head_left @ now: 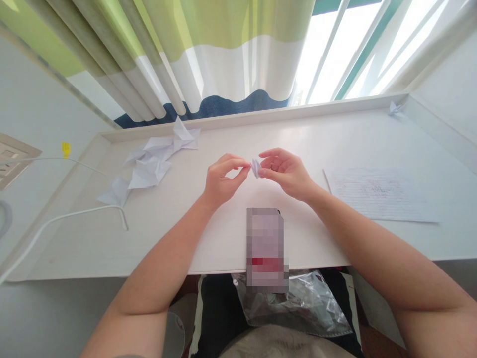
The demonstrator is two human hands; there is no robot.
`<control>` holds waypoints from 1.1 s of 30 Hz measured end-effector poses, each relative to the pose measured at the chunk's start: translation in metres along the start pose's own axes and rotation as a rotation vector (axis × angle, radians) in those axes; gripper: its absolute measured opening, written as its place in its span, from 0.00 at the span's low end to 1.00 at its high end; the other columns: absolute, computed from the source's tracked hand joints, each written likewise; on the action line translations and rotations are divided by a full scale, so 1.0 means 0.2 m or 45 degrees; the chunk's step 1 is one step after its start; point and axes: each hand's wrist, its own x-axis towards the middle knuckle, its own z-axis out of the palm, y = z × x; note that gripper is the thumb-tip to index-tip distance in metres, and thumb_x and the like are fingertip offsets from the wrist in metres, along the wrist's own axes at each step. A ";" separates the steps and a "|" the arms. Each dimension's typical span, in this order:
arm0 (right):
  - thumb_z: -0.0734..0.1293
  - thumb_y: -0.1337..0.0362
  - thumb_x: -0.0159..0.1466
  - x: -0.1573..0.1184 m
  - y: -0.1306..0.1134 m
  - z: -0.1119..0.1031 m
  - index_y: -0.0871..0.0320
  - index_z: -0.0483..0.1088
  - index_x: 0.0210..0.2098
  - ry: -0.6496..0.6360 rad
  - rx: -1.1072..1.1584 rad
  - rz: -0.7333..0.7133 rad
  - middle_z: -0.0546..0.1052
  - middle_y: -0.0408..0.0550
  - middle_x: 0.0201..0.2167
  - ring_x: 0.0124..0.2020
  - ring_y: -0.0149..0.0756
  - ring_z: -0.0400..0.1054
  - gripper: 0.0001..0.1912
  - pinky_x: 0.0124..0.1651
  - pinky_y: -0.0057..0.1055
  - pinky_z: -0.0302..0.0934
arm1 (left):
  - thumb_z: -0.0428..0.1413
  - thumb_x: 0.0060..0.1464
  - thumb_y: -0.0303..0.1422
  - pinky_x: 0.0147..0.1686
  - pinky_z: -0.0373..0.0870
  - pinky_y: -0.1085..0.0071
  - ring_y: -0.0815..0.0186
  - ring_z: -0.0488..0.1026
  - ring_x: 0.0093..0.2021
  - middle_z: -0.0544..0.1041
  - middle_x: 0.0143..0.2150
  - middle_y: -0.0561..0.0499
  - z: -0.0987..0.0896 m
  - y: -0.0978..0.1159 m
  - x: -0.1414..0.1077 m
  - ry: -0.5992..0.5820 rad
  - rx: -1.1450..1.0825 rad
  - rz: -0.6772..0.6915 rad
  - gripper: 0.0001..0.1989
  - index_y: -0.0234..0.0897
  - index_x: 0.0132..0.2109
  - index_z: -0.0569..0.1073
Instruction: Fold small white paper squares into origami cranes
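Observation:
A small folded piece of white paper (255, 168) is held up between my hands over the white desk (223, 233). My left hand (226, 175) pinches at its left side with thumb and index fingertip pressed together. My right hand (285, 171) grips the right side of the paper, thumb below and fingers curled above. Directly below the hands, a pixelated phone-shaped object (265, 243) lies at the desk's front edge.
Crumpled and folded white papers (151, 169) lie at the left, near a white cable (74, 215). A lined sheet with writing (380, 194) rests at the right. One folded paper (395, 108) sits in the far right corner. A clear plastic bag (305, 306) is on the lap.

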 end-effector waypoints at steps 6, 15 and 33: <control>0.84 0.48 0.58 0.00 0.00 0.00 0.50 0.76 0.49 -0.003 -0.002 -0.002 0.81 0.42 0.34 0.37 0.38 0.78 0.26 0.47 0.45 0.75 | 0.63 0.65 0.31 0.44 0.80 0.64 0.64 0.83 0.41 0.86 0.41 0.50 0.00 0.00 0.00 -0.018 0.060 0.042 0.05 0.43 0.39 0.83; 0.84 0.50 0.59 0.00 0.01 0.00 0.51 0.76 0.49 0.015 0.003 -0.008 0.81 0.41 0.34 0.36 0.38 0.78 0.24 0.47 0.45 0.76 | 0.63 0.62 0.32 0.46 0.81 0.63 0.63 0.82 0.42 0.86 0.41 0.49 0.01 0.02 -0.01 -0.023 -0.106 -0.204 0.02 0.40 0.42 0.81; 0.84 0.51 0.60 0.00 0.01 0.00 0.51 0.76 0.49 0.000 0.000 -0.020 0.82 0.42 0.34 0.36 0.38 0.78 0.24 0.46 0.44 0.75 | 0.65 0.63 0.35 0.47 0.79 0.65 0.65 0.82 0.40 0.86 0.38 0.51 0.00 0.03 0.00 -0.045 -0.101 -0.294 0.04 0.40 0.40 0.83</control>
